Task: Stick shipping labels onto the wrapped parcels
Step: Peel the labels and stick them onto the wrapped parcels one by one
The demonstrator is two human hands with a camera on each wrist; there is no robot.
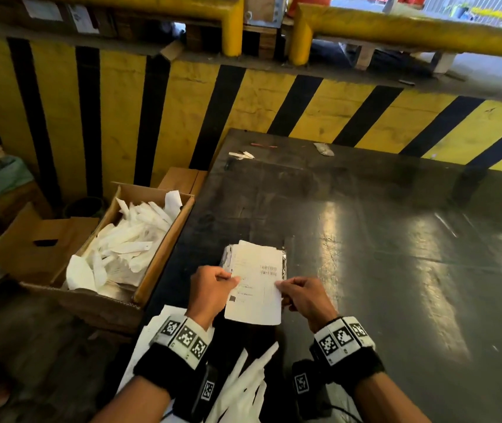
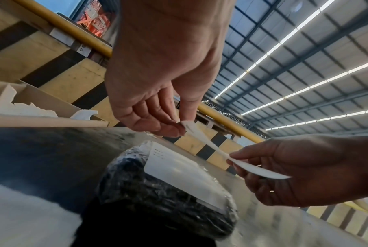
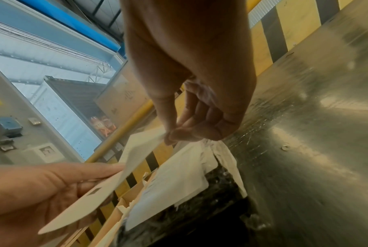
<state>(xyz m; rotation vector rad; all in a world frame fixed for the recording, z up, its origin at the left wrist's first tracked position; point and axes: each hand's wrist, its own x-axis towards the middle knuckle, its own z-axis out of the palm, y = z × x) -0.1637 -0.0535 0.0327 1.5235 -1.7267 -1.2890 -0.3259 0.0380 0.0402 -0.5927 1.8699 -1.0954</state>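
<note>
Both hands hold a white printed shipping label (image 1: 255,293) in the air above a black parcel wrapped in clear film (image 2: 157,203), which lies on the dark table (image 1: 381,239). My left hand (image 1: 232,279) pinches the label's left edge and my right hand (image 1: 280,285) pinches its right edge. In the left wrist view the label (image 2: 206,143) bows between the two pinches. On the parcel's top face lies another white label (image 2: 183,173). From the head view the held label hides most of the parcel (image 1: 284,257).
An open cardboard box (image 1: 164,254) full of white backing strips stands left of the table. Loose white sheets and strips (image 1: 243,389) lie at the table's near edge. Small scraps (image 1: 242,154) sit at the far edge, below a yellow-and-black striped barrier (image 1: 182,117).
</note>
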